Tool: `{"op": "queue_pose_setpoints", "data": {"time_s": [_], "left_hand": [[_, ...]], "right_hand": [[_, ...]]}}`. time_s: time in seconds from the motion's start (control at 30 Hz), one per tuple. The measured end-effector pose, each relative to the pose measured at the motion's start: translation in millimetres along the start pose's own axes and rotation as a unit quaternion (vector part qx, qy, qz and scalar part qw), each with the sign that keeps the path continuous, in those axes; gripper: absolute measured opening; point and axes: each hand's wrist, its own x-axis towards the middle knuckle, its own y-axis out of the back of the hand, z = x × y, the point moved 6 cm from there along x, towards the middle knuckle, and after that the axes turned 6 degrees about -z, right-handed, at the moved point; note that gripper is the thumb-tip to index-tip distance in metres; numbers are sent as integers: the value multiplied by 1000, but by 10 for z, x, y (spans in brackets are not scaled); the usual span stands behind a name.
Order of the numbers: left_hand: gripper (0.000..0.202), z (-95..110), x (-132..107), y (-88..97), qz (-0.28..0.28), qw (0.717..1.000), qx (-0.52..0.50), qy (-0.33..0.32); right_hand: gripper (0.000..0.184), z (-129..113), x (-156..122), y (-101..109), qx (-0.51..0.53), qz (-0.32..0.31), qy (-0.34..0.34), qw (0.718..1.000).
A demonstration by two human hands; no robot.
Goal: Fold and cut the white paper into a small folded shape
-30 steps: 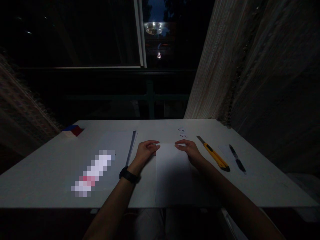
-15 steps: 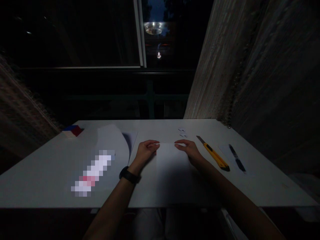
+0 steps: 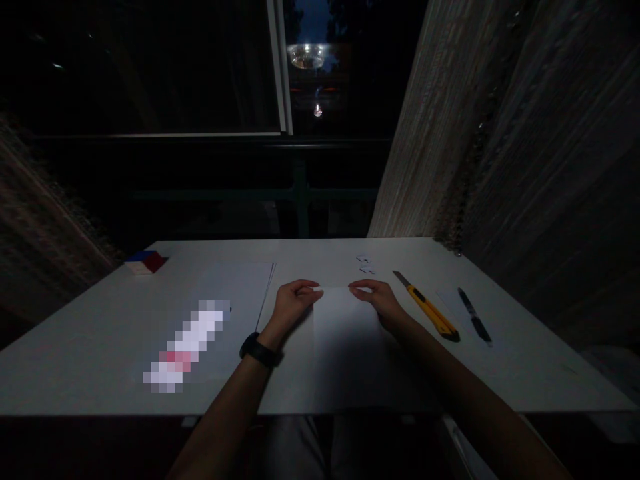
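A white sheet of paper (image 3: pixel 345 333) lies in front of me, its near part in shadow. My left hand (image 3: pixel 296 301), with a dark watch (image 3: pixel 260 350) on the wrist, pinches the far left corner between thumb and fingers. At the far right corner, my right hand (image 3: pixel 376 299) grips the paper the same way. A yellow utility knife (image 3: pixel 431 312) with its blade out lies just right of my right hand. Beyond the sheet are a couple of small cut paper pieces (image 3: pixel 366 265) with dark marks.
Left of my arm rests a stack of white paper (image 3: pixel 245 287), partly under a blurred-out patch (image 3: pixel 195 340). A blue, red and white cube-like block (image 3: pixel 145 262) sits at the far left. On the right, a black pen (image 3: pixel 474 317) lies on a paper slip. Curtains (image 3: pixel 425 133) flank the window.
The raised, curling top sheet of the stack on the left has settled flat. Both hands keep nearly the same place at the paper's far corners.
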Motion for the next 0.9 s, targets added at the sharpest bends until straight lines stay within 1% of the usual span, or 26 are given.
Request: {"op": "queue_pose_setpoints", "data": {"time_s": [0.17,0.3,0.77,0.9], "left_hand": [[35,15,-4,-2,-2,1000,3,-3],[32,6,-2,-8,-7,1000,-2,-4],[27,4,9,-1,-5,1000,7,-16],[29,7,7,-1,-6,1000,7,-17]], "right_hand": [[34,-28,-20,-1,-12,9,1,1000],[32,-44,-34,-12,-10,7,-2,1000],[31,-25,-11,-2,-4,4,4,1000],[33,-13,-9,-3,5,5,-2,1000]]}}
